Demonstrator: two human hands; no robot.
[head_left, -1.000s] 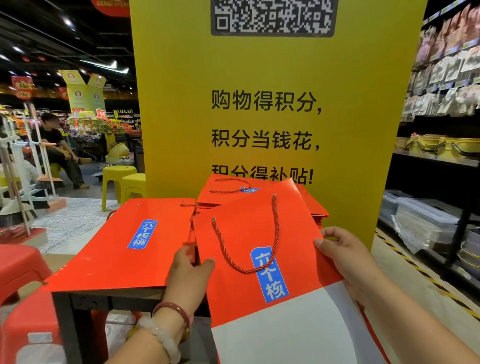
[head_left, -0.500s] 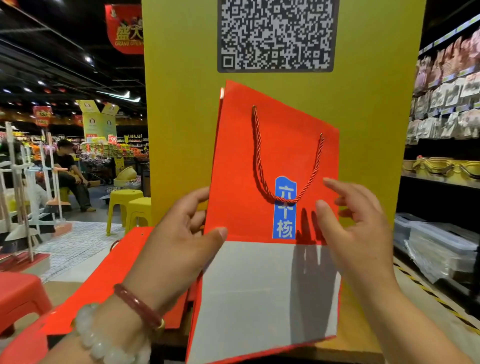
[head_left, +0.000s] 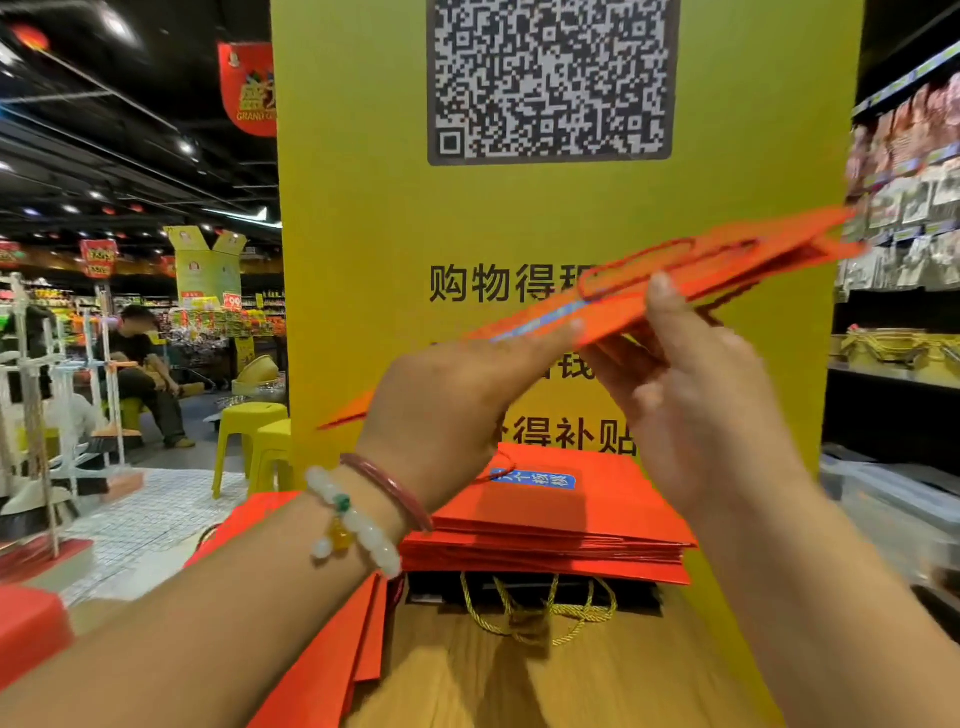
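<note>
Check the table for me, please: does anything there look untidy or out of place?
Yes, slightly. Under the neat stack of red bags, a dark bag lies with its gold cord handles tangled and spilling forward on the wooden table. At the left, loose red bags lie fanned out, not squared up.

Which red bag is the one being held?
Find the big yellow sign with the QR code. Before it, the left hand and right hand hold one red bag tilted in the air. All other red bags lie stacked on the table.
</note>
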